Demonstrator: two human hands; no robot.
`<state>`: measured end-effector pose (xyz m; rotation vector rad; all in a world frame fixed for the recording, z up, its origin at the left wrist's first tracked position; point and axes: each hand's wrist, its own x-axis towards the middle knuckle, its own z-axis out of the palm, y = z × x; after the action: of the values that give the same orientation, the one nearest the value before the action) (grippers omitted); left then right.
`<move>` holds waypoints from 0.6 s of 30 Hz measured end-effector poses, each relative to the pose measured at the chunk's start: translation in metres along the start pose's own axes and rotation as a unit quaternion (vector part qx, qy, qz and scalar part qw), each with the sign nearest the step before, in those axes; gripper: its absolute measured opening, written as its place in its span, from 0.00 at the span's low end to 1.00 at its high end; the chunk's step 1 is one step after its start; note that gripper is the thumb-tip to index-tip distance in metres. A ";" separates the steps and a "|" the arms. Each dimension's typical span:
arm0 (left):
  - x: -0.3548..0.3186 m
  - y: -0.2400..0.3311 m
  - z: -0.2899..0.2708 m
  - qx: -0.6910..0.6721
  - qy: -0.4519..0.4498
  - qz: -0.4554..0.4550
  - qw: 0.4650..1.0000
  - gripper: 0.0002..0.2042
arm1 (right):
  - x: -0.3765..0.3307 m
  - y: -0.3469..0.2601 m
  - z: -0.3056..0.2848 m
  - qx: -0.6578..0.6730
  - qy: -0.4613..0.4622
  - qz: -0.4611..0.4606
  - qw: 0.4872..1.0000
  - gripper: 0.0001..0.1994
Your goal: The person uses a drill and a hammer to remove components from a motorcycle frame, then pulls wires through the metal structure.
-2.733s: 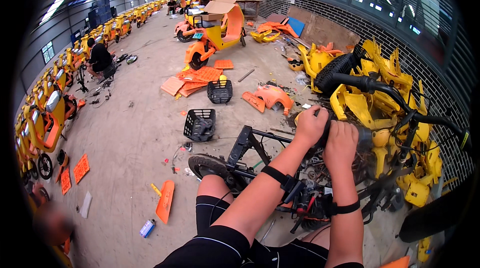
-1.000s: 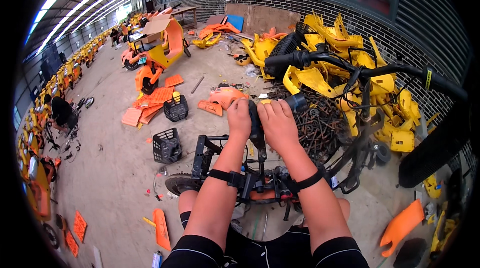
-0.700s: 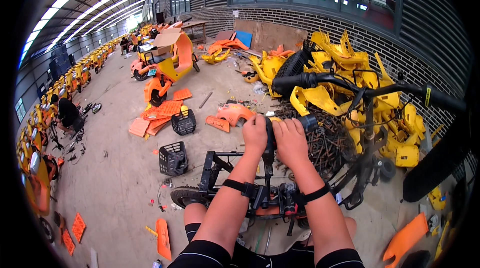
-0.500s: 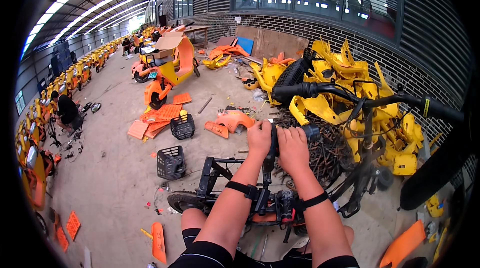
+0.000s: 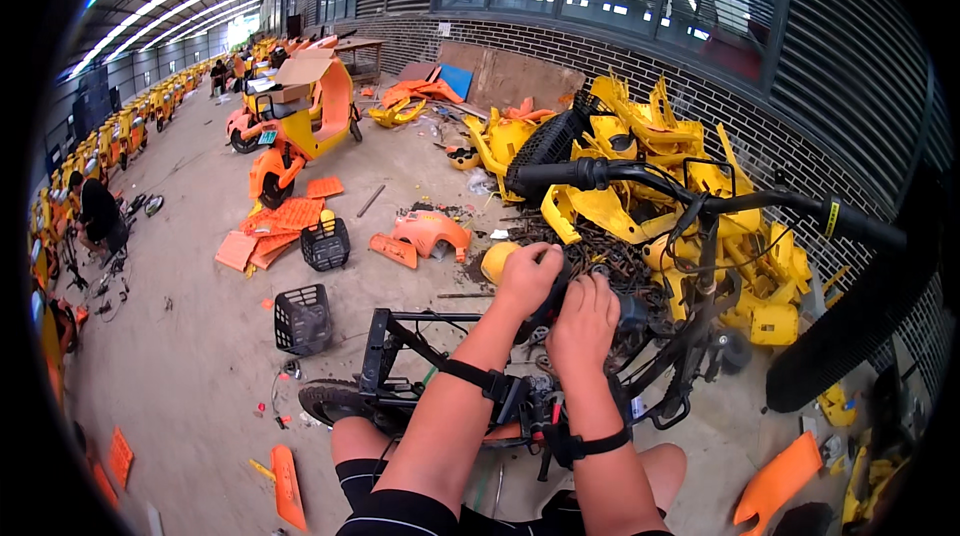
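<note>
My left hand (image 5: 528,284) is closed, with its fingers curled against a black part (image 5: 541,314) above the bare black frame (image 5: 380,348) in front of me. Close beside it, my right hand (image 5: 585,321) bends its fingers over the same part. Both hands hide most of it, so its kind is unclear. A dark blue-grey rounded piece (image 5: 632,314) shows just right of my right hand. Something yellow and rounded (image 5: 497,261) peeks out behind my left hand. Black handlebars (image 5: 690,194) with cables stand to the right, and a wheel (image 5: 338,400) lies left of my knees.
Yellow body panels (image 5: 740,266) are heaped by the brick wall, near a spread of rusty metal pieces (image 5: 640,271). Black baskets (image 5: 303,320) and orange panels (image 5: 270,226) lie on the floor at left. A yellow-orange scooter (image 5: 305,126) stands beyond; a person (image 5: 98,211) crouches at far left.
My hands have moved down relative to the handlebars. The dark rounded piece has dropped too, and the held part looks more tilted. The whole view has shifted, with the surroundings sliding left.
</note>
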<state>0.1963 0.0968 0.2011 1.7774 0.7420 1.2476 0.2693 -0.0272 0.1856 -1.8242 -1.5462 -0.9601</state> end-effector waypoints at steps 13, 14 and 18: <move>0.015 -0.011 0.017 -0.040 -0.065 -0.024 0.997 0.21 | 0.009 0.014 0.025 -0.194 -0.063 0.009 0.979 0.04; 0.015 -0.012 0.020 -0.034 -0.062 -0.028 0.997 0.22 | 0.008 0.015 0.028 -0.202 -0.070 0.022 0.977 0.04; 0.024 -0.015 0.022 -0.045 -0.077 -0.044 0.995 0.22 | 0.012 0.024 0.036 -0.176 -0.088 0.010 0.980 0.05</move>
<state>0.2251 0.1180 0.1953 1.7273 0.6568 1.0562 0.2998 0.0042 0.1746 -2.2169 -1.5319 -1.1469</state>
